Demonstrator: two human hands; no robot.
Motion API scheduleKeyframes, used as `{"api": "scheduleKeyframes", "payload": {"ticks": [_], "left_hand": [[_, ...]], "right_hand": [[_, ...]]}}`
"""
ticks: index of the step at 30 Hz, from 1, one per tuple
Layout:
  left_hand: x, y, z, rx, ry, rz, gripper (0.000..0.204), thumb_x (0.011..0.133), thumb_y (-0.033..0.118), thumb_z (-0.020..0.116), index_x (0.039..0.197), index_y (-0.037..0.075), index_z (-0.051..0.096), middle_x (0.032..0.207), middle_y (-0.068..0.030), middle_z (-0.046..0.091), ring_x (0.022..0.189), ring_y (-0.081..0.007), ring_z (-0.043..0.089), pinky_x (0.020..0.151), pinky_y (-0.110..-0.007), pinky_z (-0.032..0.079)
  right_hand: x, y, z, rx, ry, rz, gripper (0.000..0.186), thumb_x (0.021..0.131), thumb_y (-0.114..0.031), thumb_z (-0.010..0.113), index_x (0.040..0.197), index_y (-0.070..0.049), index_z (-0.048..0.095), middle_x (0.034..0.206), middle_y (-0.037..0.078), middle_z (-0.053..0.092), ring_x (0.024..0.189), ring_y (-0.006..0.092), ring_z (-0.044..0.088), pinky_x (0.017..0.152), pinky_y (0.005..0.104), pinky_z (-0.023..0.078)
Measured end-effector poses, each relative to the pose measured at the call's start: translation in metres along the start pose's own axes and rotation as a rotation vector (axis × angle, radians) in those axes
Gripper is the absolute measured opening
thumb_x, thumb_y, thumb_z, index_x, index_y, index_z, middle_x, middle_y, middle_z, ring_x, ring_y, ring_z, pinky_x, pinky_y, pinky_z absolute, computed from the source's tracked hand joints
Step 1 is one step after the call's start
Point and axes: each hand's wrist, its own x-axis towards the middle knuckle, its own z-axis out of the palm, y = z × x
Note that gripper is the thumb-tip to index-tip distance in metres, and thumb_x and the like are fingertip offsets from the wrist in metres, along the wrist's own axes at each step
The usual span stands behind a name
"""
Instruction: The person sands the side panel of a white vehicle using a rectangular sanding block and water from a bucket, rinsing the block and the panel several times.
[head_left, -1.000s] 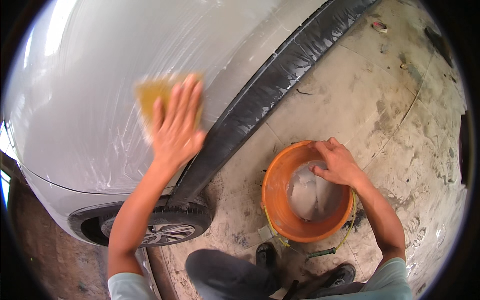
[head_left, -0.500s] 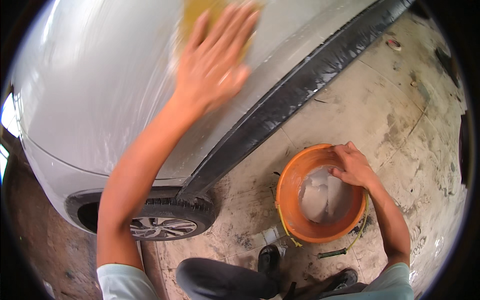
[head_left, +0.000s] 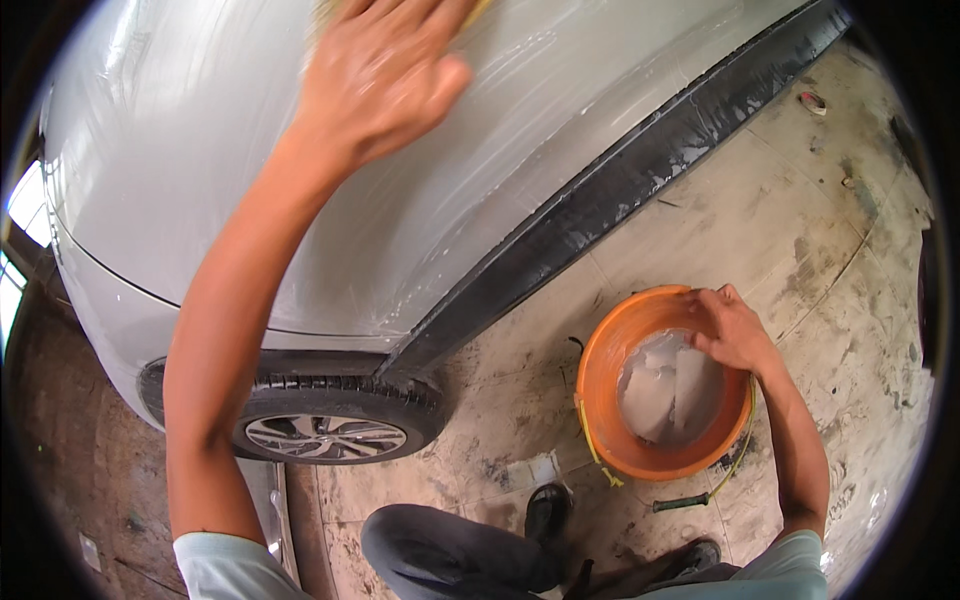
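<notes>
My left hand (head_left: 385, 80) lies flat on a yellow pad (head_left: 479, 13), pressing it against a wet, light grey car panel (head_left: 230, 180). Only slivers of the pad show past the fingers; the fingertips are cut off by the upper edge. Milky streaks run over the panel. To the right, my right hand (head_left: 735, 328) grips the rim of an orange bucket (head_left: 597, 395), its fingers hooked over the inside. Cloudy greyish liquid (head_left: 650, 400) sits at the bucket's bottom, with pale flat shapes in it that I cannot make out.
A black sill trim (head_left: 560, 235) runs diagonally along the car's lower edge to a wheel (head_left: 330, 435). The bucket's yellow handle with a dark grip (head_left: 682, 503) hangs down toward my shoes. A small round reddish item (head_left: 812, 102) lies on the stained tile floor (head_left: 700, 240).
My left hand has slid up and to the left along the panel with the yellow pad under it. The right hand stays on the bucket rim. The whole view has shifted a little.
</notes>
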Motion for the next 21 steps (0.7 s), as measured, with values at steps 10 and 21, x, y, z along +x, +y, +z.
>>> {"api": "scheduleKeyframes", "payload": {"ticks": [10, 21], "left_hand": [[0.013, -0.042, -0.025, 0.271, -0.3, -0.271, 0.063, 0.086, 0.022, 0.042, 0.148, 0.009, 0.034, 0.151, -0.0136, 0.036, 0.14, -0.029, 0.032, 0.113, -0.044, 0.023], [-0.092, -0.086, -0.018, 0.132, 0.231, -0.158, 0.068, 0.091, 0.035, 0.032, 0.152, 0.005, 0.024, 0.157, -0.0128, 0.024, 0.146, -0.0272, 0.019, 0.118, -0.045, 0.01]], "right_hand": [[-0.002, -0.009, 0.002, -0.119, -0.037, 0.043, 0.057, 0.074, -0.034, 0.072, 0.12, -0.005, 0.055, 0.111, 0.012, 0.064, 0.108, 0.031, 0.051, 0.092, 0.0443, 0.045], [-0.008, -0.016, -0.014, -0.148, -0.054, 0.084, 0.057, 0.072, -0.029, 0.074, 0.12, -0.005, 0.054, 0.111, 0.013, 0.064, 0.103, 0.0328, 0.052, 0.09, 0.0414, 0.047]]}}
